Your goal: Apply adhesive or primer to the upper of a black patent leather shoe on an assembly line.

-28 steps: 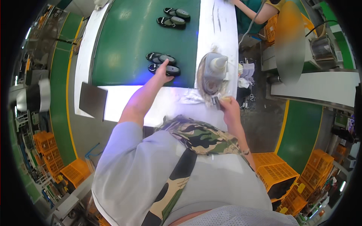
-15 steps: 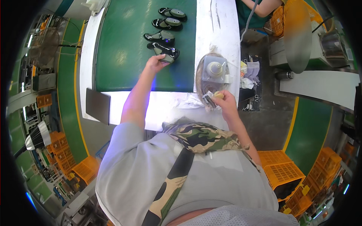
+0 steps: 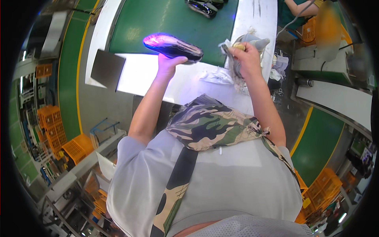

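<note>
Raised above the near edge of the green belt, a glossy dark shoe (image 3: 173, 47) lies across my left hand (image 3: 168, 66), whose fingers and thumb grip its underside. Its upper shines pink and purple under the light. In my right hand (image 3: 249, 59), fingertips pinch a small tool with a yellowish grip and a grey-white, cloth-like end (image 3: 226, 47); its exact kind is unclear. That end points toward the shoe, a gap apart from it. Behind my right hand stands a pale bottle with a nozzle (image 3: 258, 42), partly hidden.
More black shoes (image 3: 202, 8) rest at the far end of the green belt (image 3: 138, 25). A crumpled white cloth (image 3: 217, 76) lies on the white table edge (image 3: 146, 75). A dark flat panel (image 3: 107, 69) juts out at left. Another person's arm (image 3: 298, 8) shows at far right.
My left hand has lifted the nearest shoe off the belt and brought it closer, turning it. My right hand has risen from the tray with the small tool. The view has shifted.
</note>
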`<state>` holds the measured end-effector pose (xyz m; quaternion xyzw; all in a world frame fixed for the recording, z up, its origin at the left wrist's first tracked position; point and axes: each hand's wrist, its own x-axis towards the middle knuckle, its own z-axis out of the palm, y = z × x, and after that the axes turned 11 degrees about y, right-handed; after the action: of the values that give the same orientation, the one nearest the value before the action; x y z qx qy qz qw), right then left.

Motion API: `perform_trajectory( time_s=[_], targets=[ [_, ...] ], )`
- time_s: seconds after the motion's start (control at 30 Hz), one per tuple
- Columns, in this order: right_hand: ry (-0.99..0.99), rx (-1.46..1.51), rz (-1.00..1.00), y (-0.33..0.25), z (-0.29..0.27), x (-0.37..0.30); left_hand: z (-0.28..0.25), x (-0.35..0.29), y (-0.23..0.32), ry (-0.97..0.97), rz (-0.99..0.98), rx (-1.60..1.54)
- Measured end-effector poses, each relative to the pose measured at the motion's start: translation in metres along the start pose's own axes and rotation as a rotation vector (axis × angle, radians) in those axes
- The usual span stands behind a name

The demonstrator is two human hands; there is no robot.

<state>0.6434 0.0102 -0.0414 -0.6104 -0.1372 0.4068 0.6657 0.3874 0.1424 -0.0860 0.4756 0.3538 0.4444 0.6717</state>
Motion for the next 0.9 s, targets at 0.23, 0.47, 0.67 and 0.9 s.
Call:
perform_trajectory(
  time_s=[0.23,0.47,0.67,0.9],
  targets=[
    [-0.247,0.026,-0.121,-0.008,0.095,-0.027,-0.021,-0.055,0.088,-0.018,0.916,0.629],
    [-0.488,-0.057,-0.165,0.006,0.159,-0.061,-0.067,-0.1,0.137,0.004,1.124,0.763],
    [-0.699,0.021,0.074,0.007,0.205,-0.102,-0.107,-0.129,0.153,0.096,1.045,0.903],
    [-0.913,0.021,-0.026,-0.021,0.257,-0.142,-0.148,-0.164,0.163,0.219,0.729,1.032]
  ],
)
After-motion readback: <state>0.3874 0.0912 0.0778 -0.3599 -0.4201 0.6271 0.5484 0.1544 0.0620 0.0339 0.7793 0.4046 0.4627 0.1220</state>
